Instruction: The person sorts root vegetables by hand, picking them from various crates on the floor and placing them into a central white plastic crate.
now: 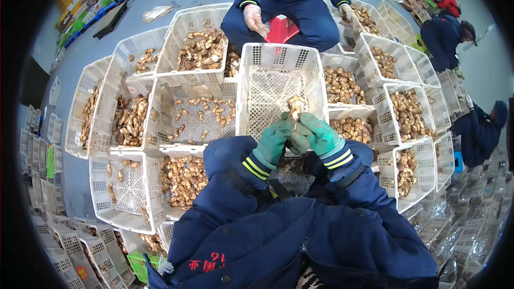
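Observation:
Both my hands wear green gloves and meet in front of my chest, over the near end of a white plastic crate [243,93]. A brown and cream mushroom [295,106] stands upright between them, its upper part showing above the fingers. My left hand [274,138] is closed around its lower part from the left. From the other side my right hand [319,135] grips it too, the thumb and fingers close to the left ones. The fingers hide the mushroom's lower end. Inside the crate the perforated bottom shows beyond my hands.
Crates of mushrooms stand close on both sides, among them a sparsely filled crate [187,93] to the left and a fuller crate [342,83] to the right. Opposite, a gloved person sits on a red stool [281,29]. Several other people work at the far right.

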`<act>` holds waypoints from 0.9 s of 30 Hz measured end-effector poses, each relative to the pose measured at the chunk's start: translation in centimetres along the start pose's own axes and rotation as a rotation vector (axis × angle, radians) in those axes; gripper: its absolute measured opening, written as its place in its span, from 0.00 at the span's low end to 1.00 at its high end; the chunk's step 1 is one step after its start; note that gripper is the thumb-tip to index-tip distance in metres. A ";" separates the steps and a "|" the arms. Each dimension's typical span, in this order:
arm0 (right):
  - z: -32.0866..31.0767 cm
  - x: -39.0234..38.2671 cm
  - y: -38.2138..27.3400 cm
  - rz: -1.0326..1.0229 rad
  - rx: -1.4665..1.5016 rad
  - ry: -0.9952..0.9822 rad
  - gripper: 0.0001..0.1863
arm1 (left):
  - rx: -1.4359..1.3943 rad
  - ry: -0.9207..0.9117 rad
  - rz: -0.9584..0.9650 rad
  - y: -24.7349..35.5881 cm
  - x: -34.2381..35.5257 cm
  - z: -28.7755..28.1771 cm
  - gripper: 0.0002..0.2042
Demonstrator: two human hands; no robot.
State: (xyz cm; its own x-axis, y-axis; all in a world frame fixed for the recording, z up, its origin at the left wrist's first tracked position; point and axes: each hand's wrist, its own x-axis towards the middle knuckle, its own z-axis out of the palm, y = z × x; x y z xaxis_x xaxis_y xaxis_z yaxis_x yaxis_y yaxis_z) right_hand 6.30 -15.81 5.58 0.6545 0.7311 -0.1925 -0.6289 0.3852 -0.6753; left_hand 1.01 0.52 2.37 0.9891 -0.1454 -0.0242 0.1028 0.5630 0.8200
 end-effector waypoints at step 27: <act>0.9 -4.9 -6.1 -0.207 -1.290 0.952 0.28 | 0.375 0.012 -0.430 -1.4 0.6 0.4 0.13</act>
State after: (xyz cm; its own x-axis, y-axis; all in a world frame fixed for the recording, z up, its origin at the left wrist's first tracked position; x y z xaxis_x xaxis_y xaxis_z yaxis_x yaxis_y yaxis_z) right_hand 6.57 -21.24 11.32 0.9975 -0.0563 -0.0435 -0.0694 -0.6373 -0.7675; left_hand 1.46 -0.65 1.45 0.8681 -0.2866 -0.4053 0.4539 0.1276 0.8819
